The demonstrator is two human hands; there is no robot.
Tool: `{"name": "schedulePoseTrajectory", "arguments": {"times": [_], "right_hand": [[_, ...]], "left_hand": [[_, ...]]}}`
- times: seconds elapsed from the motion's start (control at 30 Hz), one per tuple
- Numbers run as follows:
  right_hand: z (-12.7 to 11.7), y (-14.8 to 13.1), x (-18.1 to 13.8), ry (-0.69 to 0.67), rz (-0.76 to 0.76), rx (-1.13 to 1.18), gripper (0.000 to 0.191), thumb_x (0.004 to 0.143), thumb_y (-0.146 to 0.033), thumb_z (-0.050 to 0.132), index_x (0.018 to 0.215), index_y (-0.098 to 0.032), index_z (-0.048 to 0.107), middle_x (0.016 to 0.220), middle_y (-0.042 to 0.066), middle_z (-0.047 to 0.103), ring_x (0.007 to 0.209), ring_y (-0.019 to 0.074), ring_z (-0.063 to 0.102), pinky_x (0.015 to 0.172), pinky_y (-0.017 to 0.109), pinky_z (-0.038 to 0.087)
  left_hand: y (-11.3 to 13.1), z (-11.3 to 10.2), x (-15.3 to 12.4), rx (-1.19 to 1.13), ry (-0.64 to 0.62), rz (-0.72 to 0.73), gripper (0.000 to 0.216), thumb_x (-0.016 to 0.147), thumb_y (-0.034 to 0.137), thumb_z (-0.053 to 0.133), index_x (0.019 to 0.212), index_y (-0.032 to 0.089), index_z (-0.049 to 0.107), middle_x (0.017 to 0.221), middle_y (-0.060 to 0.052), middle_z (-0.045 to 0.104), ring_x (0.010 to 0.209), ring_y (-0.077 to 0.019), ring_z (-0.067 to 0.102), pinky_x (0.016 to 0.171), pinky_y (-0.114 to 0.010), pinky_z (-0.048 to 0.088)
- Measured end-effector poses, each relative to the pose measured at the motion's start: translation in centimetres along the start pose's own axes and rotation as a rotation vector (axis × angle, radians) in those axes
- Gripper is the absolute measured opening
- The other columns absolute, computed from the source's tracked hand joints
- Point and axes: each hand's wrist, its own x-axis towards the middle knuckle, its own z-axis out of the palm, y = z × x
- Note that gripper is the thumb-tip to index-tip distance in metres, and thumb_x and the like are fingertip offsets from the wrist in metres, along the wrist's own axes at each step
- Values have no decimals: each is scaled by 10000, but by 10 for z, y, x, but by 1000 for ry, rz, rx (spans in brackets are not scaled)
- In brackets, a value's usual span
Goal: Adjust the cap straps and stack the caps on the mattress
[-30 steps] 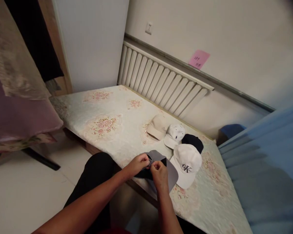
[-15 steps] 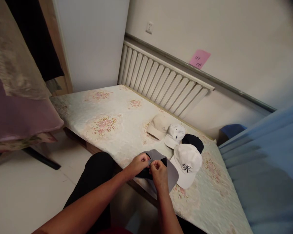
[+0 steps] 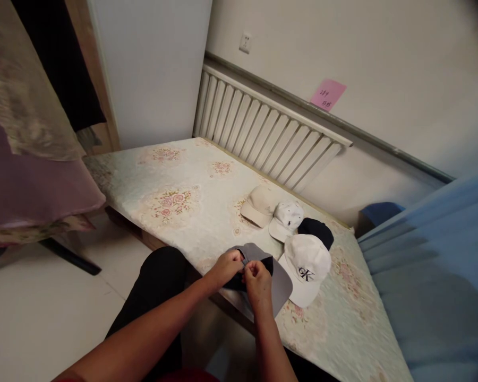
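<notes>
A grey baseball cap [image 3: 281,284] with a dark inside is held at the near edge of the mattress, its brim pointing right. My left hand [image 3: 228,267] pinches the cap's strap from the left. My right hand [image 3: 258,281] pinches the same strap close by, fingertips nearly touching the left ones. The strap's fastening is too small to make out. Just right of the grey cap sits a white cap [image 3: 307,257] with black letters. Behind it are a navy cap [image 3: 316,231], a smaller white cap [image 3: 287,217] and a beige cap [image 3: 258,204].
The caps lie on a flower-patterned mattress [image 3: 207,207]. A white radiator [image 3: 258,127] runs along the wall, under a pink note [image 3: 328,94]. A blue curtain [image 3: 434,265] hangs at right. Clothes [image 3: 35,95] hang at left. My knee [image 3: 163,270] is near the bed's edge.
Both hands stay pinched on the grey cap's strap, with only very slight finger movement. The view has shifted a little; the other caps lie as before.
</notes>
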Motion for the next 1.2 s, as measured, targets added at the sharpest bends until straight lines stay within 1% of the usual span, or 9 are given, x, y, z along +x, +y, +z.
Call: {"name": "schedulePoseTrajectory", "arguments": {"times": [0.27,0.43,0.6,0.8,0.93,1.07,1.13,1.2], "right_hand": [[2,0,-1,41,-56,-53,115,715,-241,487,625,-213,553,574,5,599,532,159,526,538,256,381],[2,0,-2,51,-70,-72,115,706,-238,483,622,-215,559,581,10,607,557,167,536,556,263,387],[2,2,0,36,-69,-70,108,703,-247,485,628,-213,555,604,19,623,571,168,561,570,264,407],[2,6,1,-3,-74,-56,147,745,-261,462,655,-207,565,608,21,642,571,164,603,563,251,434],[1,7,1,0,-98,-83,147,740,-253,471,642,-206,568,576,13,632,536,157,580,541,248,422],[0,4,1,22,-140,-144,132,717,-233,479,610,-209,552,573,10,613,534,155,544,545,255,390],[-1,3,0,32,-163,-176,137,715,-227,472,601,-210,545,565,7,596,529,153,524,549,261,375],[-1,3,-1,44,-184,-206,141,718,-220,466,598,-210,539,556,5,580,524,151,506,551,266,363]], "left_hand": [[-1,2,-1,-24,5,-18,101,601,185,485,589,185,385,622,41,459,597,-96,410,571,-221,327],[-4,1,-1,-27,-11,-14,115,596,183,488,603,189,374,605,52,420,583,-90,390,556,-214,319],[-2,0,-4,-27,-34,-15,110,623,211,499,629,188,391,613,52,426,577,-88,379,539,-209,296],[2,-2,-6,-34,-64,-14,149,652,255,524,634,186,393,625,50,444,587,-90,407,547,-209,306],[1,-2,-6,-4,-75,-6,125,659,237,505,638,187,393,618,51,439,575,-87,382,528,-208,278],[0,-3,-7,40,-79,4,97,631,192,493,629,184,396,599,57,414,561,-80,342,511,-208,243],[0,-5,-8,43,-87,2,97,627,194,501,628,184,405,583,61,398,552,-79,332,502,-209,228],[0,-7,-8,22,-122,-9,98,641,218,516,645,185,423,558,68,380,532,-78,326,491,-209,215]]}}
